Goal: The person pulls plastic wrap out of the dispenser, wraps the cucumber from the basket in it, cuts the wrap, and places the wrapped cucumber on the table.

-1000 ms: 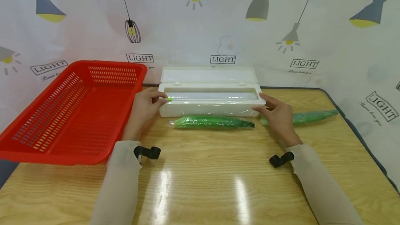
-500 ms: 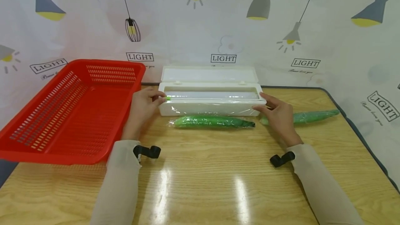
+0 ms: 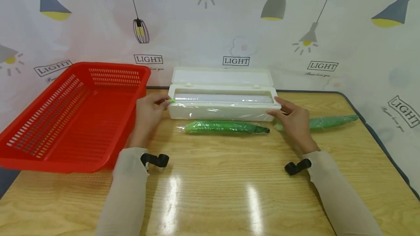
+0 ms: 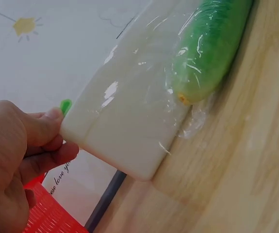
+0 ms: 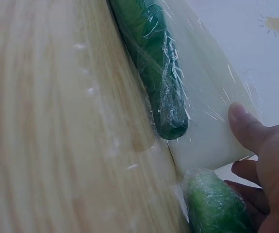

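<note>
A white cling film dispenser box stands at the back of the table, its lid raised and a roll of film inside. At the box's left end my left hand pinches a small green slider. My right hand grips the opposite end, thumb on the front face. Clear film hangs down that face. Just in front lies a film-wrapped cucumber. Another wrapped cucumber lies to the right, partly hidden behind my right hand.
A red plastic basket stands on the left, close to my left forearm. Behind the wooden table is a wall covering printed with lamps. The table's dark edge runs along the back and right.
My left hand has moved slightly left with the green slider, to the dispenser's left end. My right hand keeps its grip. The cucumbers stay in place.
</note>
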Demonstrator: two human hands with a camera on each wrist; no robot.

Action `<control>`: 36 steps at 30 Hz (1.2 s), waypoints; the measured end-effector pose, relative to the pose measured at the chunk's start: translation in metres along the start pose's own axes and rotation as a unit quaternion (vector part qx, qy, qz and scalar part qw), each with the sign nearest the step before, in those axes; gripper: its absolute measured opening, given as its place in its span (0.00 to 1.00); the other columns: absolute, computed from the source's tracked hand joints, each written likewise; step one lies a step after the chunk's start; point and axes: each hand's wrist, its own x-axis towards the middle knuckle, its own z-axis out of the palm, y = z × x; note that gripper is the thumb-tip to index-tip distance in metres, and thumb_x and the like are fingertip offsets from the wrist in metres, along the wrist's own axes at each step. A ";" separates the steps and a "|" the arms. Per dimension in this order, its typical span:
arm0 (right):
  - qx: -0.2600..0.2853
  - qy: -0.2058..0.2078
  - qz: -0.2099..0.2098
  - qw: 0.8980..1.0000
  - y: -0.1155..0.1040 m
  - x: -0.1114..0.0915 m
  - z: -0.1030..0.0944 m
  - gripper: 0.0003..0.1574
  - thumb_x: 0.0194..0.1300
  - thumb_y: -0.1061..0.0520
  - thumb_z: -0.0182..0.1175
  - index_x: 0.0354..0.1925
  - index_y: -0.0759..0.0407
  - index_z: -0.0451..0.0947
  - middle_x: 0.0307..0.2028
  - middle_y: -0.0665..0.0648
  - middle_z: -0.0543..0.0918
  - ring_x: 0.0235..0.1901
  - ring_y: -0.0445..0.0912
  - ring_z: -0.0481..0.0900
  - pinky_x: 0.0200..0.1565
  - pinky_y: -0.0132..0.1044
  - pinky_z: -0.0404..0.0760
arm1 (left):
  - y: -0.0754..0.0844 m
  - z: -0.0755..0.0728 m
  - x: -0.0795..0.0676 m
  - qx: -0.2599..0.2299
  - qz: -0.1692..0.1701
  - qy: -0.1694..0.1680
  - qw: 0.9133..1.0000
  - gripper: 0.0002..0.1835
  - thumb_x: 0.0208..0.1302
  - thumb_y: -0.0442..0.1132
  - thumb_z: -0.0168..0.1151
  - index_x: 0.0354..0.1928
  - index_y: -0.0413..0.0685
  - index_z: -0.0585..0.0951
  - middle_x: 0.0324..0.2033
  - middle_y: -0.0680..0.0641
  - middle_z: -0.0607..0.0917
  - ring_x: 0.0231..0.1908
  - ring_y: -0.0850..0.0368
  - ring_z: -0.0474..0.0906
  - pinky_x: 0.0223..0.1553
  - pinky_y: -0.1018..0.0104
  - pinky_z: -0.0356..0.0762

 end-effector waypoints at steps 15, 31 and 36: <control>-0.003 0.005 -0.005 1.000 0.002 -0.003 -0.005 0.32 0.55 0.49 0.70 0.59 0.48 0.77 0.48 0.57 0.83 0.43 0.42 0.83 0.39 0.24 0.78 | 0.004 0.003 0.000 -0.026 -0.049 -0.014 0.998 0.08 0.63 0.34 0.64 0.42 0.39 0.85 0.30 0.42 0.84 0.31 0.50 0.76 0.34 0.62 0.73; -0.020 -0.061 0.023 0.998 -0.013 0.001 -0.010 0.37 0.58 0.43 0.67 0.63 0.51 0.72 0.60 0.58 0.75 0.57 0.52 0.73 0.52 0.50 0.75 | 0.055 0.001 -0.003 -0.005 0.006 0.048 0.999 0.10 0.65 0.36 0.61 0.41 0.36 0.84 0.23 0.42 0.78 0.24 0.50 0.70 0.26 0.63 0.67; -0.027 -0.068 0.018 0.997 -0.015 0.003 -0.011 0.36 0.58 0.44 0.68 0.63 0.53 0.73 0.60 0.59 0.75 0.60 0.53 0.71 0.54 0.51 0.73 | 0.068 0.019 -0.011 0.023 0.102 -0.042 0.994 0.07 0.62 0.33 0.65 0.40 0.39 0.84 0.25 0.45 0.77 0.29 0.51 0.71 0.31 0.62 0.69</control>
